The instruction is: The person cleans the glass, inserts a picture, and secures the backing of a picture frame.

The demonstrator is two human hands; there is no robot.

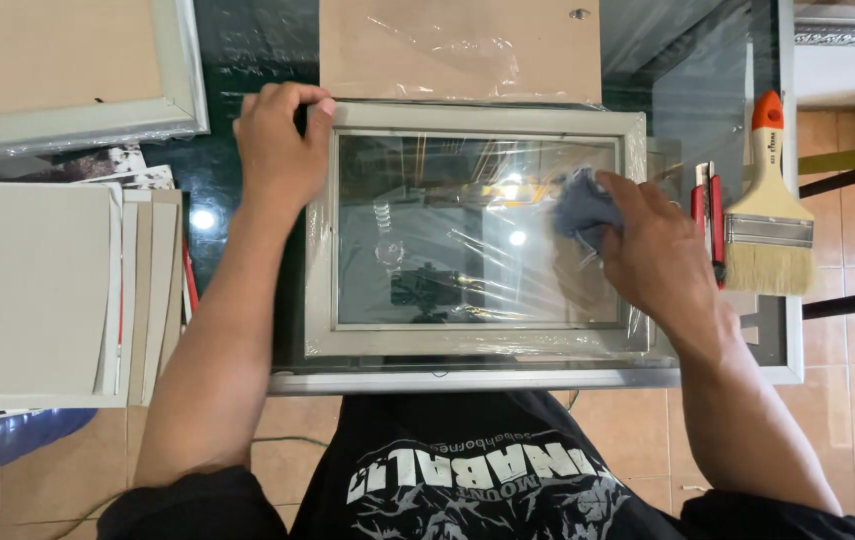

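A matt pale-grey rectangular picture frame (478, 232) wrapped in crinkled glossy clear plastic film lies on a shiny dark glass tabletop (718, 90), its glass pane reflective under a soft blue cloth (580, 208), beside a pale-bristled, wooden-handled paintbrush (769, 215) with a metal band

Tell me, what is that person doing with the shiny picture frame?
A person leans over a glass table. Their left hand presses on the top left corner of a pale picture frame with plastic wrap around its edges. Their right hand holds a blue cloth against the frame's glass. A paintbrush and a red utility knife lie to the right.
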